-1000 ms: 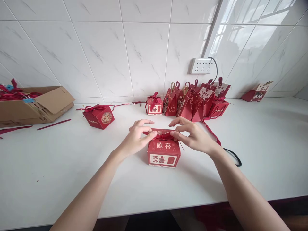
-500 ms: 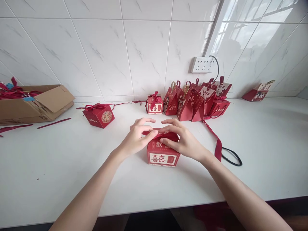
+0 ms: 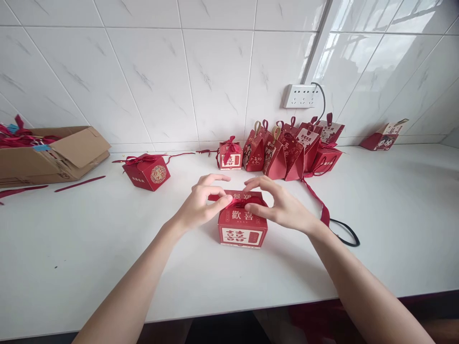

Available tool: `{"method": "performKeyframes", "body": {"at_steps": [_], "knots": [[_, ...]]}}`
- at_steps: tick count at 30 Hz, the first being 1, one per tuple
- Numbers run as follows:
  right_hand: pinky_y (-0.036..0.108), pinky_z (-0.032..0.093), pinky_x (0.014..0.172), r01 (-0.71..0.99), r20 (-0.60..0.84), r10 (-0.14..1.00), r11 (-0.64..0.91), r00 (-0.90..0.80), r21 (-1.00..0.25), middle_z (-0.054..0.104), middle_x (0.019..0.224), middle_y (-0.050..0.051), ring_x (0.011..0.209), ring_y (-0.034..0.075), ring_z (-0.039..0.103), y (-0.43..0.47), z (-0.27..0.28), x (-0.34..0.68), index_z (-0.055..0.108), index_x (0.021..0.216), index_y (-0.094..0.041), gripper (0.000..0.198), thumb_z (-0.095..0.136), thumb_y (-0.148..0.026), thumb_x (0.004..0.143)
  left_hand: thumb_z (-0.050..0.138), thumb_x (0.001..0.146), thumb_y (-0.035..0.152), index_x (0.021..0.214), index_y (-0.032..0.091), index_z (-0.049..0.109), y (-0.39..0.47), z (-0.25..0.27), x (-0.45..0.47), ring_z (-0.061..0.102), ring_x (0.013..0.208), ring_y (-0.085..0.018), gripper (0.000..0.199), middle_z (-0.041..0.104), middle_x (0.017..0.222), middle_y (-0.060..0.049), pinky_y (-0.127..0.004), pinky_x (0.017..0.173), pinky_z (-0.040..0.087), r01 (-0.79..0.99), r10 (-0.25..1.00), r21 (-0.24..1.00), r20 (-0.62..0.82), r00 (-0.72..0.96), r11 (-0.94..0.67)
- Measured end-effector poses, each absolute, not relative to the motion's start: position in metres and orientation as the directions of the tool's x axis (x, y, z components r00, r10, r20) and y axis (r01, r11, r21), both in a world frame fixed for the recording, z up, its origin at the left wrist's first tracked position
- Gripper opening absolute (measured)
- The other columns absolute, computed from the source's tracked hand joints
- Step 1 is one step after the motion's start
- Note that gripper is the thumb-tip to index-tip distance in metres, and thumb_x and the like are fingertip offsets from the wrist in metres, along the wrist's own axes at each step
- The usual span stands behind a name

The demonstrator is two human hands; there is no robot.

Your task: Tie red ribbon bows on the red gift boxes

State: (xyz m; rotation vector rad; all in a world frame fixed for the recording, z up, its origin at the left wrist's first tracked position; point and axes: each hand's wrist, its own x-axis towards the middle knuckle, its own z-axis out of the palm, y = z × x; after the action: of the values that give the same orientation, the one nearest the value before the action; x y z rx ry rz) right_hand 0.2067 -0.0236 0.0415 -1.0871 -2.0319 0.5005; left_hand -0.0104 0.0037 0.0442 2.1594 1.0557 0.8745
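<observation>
Since half a second before, the right hand [image 3: 287, 205] had been drawn slightly back to the right, so that more of the lettering on the red gift box [image 3: 244, 237] was uncovered, while the left hand [image 3: 193, 203] had been kept almost in place.

In the head view, the gift box was seen standing upright on the white counter [image 3: 201, 282], near its front edge and between the two hands. A red ribbon [image 3: 238, 204] was gathered across its top. By the left grip, thumb and a finger were brought together and the ribbon was pinched at its left side. In the right grip, thumb and forefinger were held apart, with the thumb laid at the ribbon's right side.

Behind, a smaller bowed box [image 3: 230, 161] was set beside a cluster of pointed boxes [image 3: 277, 163] near the tiled wall [image 3: 161, 86]. To the left, a box with a gold emblem [image 3: 141, 174] was placed near an open cardboard carton [image 3: 32, 165], in which red ribbons were heaped. To the right, a black cord [image 3: 353, 234] was left looped beside a trailing red strip [image 3: 324, 215].
</observation>
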Motion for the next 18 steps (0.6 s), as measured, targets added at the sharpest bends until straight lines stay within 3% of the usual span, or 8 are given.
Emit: {"method": "performKeyframes", "body": {"at_steps": [3, 7, 10, 13, 18], "knots": [[0.029, 0.047, 0.065, 0.571, 0.371, 0.881, 0.473, -0.295, -0.671, 0.06, 0.082, 0.002, 0.077, 0.016, 0.058, -0.024, 0.051, 0.219, 0.056, 0.076, -0.02, 0.026, 0.056, -0.045, 0.083, 0.054, 0.081, 0.042, 0.06, 0.021, 0.061, 0.003, 0.045, -0.011, 0.039, 0.123, -0.031, 0.031, 0.052, 0.127, -0.002, -0.049, 0.105, 0.027, 0.453, 0.83, 0.729, 0.287, 0.478, -0.513], [0.023, 0.03, 0.043, 0.638, 0.115, 0.936, 0.314, -0.334, -0.703, 0.046, 0.055, -0.002, 0.049, 0.01, 0.042, -0.025, 0.057, 0.226, 0.046, 0.058, -0.019, 0.046, 0.047, -0.055, 0.085, 0.056, 0.079, 0.041, 0.06, 0.02, 0.06, 0.003, 0.047, -0.01, 0.043, 0.115, -0.029, 0.028, 0.055, 0.119, -0.003, -0.049, 0.103, 0.029, 0.495, 0.846, 0.716, 0.258, 0.467, -0.492], [0.023, 0.031, 0.044, 0.631, 0.073, 0.922, 0.317, -0.381, -0.708, 0.05, 0.058, -0.002, 0.051, 0.01, 0.042, -0.025, 0.055, 0.224, 0.049, 0.062, -0.019, 0.036, 0.054, -0.048, 0.083, 0.057, 0.077, 0.04, 0.062, 0.021, 0.059, 0.004, 0.047, -0.01, 0.046, 0.108, -0.027, 0.025, 0.056, 0.107, -0.004, -0.046, 0.099, 0.033, 0.507, 0.849, 0.709, 0.255, 0.462, -0.489], [0.023, 0.037, 0.049, 0.591, 0.111, 0.908, 0.351, -0.403, -0.726, 0.055, 0.065, -0.001, 0.057, 0.011, 0.048, -0.023, 0.052, 0.222, 0.055, 0.07, -0.019, 0.023, 0.056, -0.038, 0.082, 0.057, 0.077, 0.039, 0.062, 0.021, 0.057, 0.005, 0.045, -0.011, 0.047, 0.104, -0.025, 0.023, 0.055, 0.099, -0.003, -0.044, 0.096, 0.035, 0.511, 0.85, 0.709, 0.245, 0.467, -0.486], [0.025, 0.044, 0.056, 0.557, 0.174, 0.903, 0.384, -0.393, -0.736, 0.061, 0.071, 0.0, 0.064, 0.013, 0.056, -0.023, 0.052, 0.226, 0.059, 0.078, -0.019, 0.017, 0.057, -0.035, 0.082, 0.055, 0.078, 0.039, 0.061, 0.02, 0.054, 0.005, 0.045, -0.012, 0.047, 0.102, -0.024, 0.026, 0.054, 0.094, -0.003, -0.042, 0.092, 0.037, 0.503, 0.845, 0.719, 0.226, 0.484, -0.481]]}}
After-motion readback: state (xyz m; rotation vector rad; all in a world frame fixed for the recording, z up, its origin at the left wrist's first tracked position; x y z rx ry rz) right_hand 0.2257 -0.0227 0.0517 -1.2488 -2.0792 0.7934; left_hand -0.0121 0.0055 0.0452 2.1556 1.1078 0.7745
